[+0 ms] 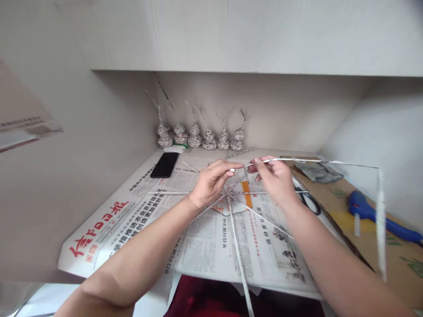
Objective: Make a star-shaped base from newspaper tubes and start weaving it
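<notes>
My left hand (pixel 213 179), closed in a pinch, holds a rolled paper tube whose white open end (pixel 232 170) pokes out between thumb and fingers. Just right of it, my right hand (pixel 274 175) pinches a long rolled newspaper strip (pixel 325 161) near its tip. That strip runs out to the right, bends sharply and hangs down past my forearm. Below both hands, several paper sticks (pixel 236 242) radiate from a crossing point over a piece with an orange patch (pixel 246 194). My left hand partly covers the crossing.
Newspaper (pixel 205 246) covers the table. A black phone (pixel 164 165) lies at the left, with several woven paper gourds (pixel 209 140) along the back wall. At right are black-handled scissors (pixel 309 200), a grey cloth (pixel 319 172) and a blue glue gun (pixel 366 206) on cardboard. A white panel (pixel 247 37) overhangs the back.
</notes>
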A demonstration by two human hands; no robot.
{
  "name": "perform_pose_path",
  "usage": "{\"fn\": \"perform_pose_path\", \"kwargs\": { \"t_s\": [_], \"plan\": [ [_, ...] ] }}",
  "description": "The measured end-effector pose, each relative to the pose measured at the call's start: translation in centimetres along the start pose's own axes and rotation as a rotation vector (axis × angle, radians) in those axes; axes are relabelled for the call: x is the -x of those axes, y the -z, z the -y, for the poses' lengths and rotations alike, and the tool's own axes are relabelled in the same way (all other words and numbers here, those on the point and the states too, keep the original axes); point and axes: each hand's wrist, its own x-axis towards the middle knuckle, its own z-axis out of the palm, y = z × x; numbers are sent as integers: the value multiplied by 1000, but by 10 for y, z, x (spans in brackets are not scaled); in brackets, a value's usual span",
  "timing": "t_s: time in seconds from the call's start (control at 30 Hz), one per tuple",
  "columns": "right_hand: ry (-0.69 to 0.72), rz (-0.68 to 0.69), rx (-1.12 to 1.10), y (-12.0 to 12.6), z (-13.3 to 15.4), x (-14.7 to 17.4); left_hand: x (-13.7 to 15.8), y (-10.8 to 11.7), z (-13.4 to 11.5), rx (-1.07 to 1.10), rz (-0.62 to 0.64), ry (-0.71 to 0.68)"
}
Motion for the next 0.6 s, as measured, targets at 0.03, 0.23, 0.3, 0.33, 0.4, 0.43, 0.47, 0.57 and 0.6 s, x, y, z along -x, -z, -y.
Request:
{"fn": "perform_pose_path", "kwargs": {
  "t_s": [0.03, 0.23, 0.3, 0.33, 0.4, 0.43, 0.47, 0.57, 0.6],
  "plan": [
    [-58, -17, -60, 1, -2, -2, 1, -1, 1, -7, 10, 2],
    [-74, -48, -278, 5, 11, -1, 6, -5, 5, -70, 30, 37],
    [56, -42, -211, 5, 24, 9, 5, -6, 5, -74, 33, 27],
    [122, -47, -153, 6, 30, 16, 5, -6, 5, -74, 38, 23],
    [236, -76, -15, 7, 43, 30, 5, -6, 4, -66, 40, 13],
    [283, -89, 54, 8, 48, 37, 5, -6, 4, -61, 40, 9],
    [327, -98, 121, 9, 53, 44, 4, -6, 3, -56, 41, 8],
    [448, -90, 272, 12, 61, 59, 4, -6, 2, -45, 43, 7],
    [478, -77, 302, 12, 62, 61, 3, -7, 1, -46, 47, 5]
  ]
}}
